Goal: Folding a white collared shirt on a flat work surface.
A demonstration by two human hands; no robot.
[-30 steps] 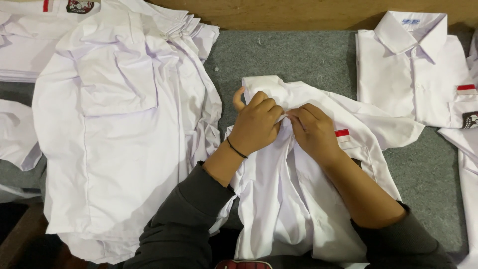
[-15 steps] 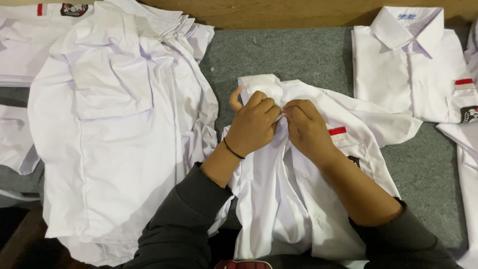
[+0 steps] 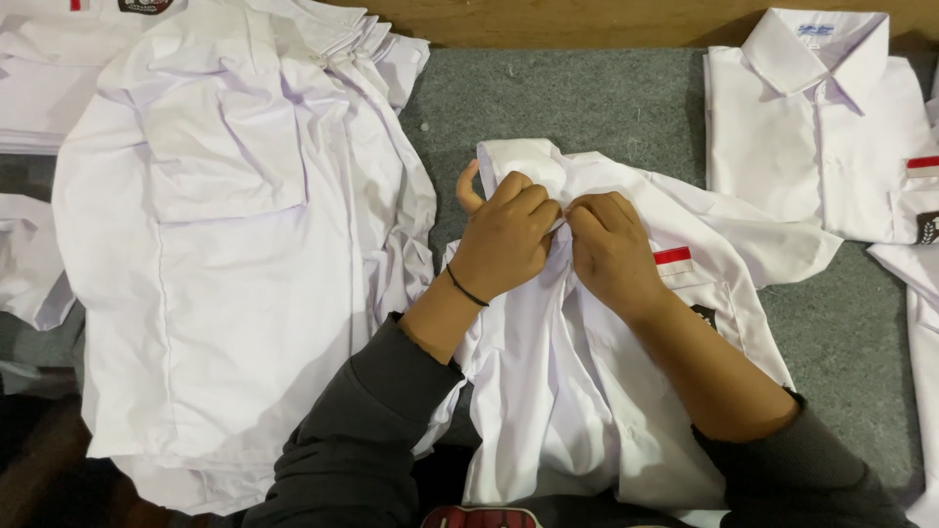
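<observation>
Hands are closed together on the front opening of a white shirt (image 3: 587,391), just below its collar (image 3: 518,161), and the shirt is laid face up on the grey mat (image 3: 587,98), collar away from the person. The left hand (image 3: 504,240) is curled with its fingertips pinched on the left edge of the placket; a thin black band is worn at that wrist. The right hand (image 3: 611,249) is pinched on the opposite edge, knuckle to knuckle with the left, so that both grips are shut on cloth with no gap shown between them. Whether a button is held under the fingers cannot be told, since it is hidden. The step in hand is judged to be the fastening of the top of the shirt front near the collar. The next move would call for the 2 edges to be kept aligned and taut while the fingers are shifted lower down the placket. Left of the shirt a pile of shirts (image 3: 225,244) is spread flat, touching its sleeve edge. Right of the shirt, well apart, 1 folded shirt (image 3: 812,127) is laid with collar up.
</observation>
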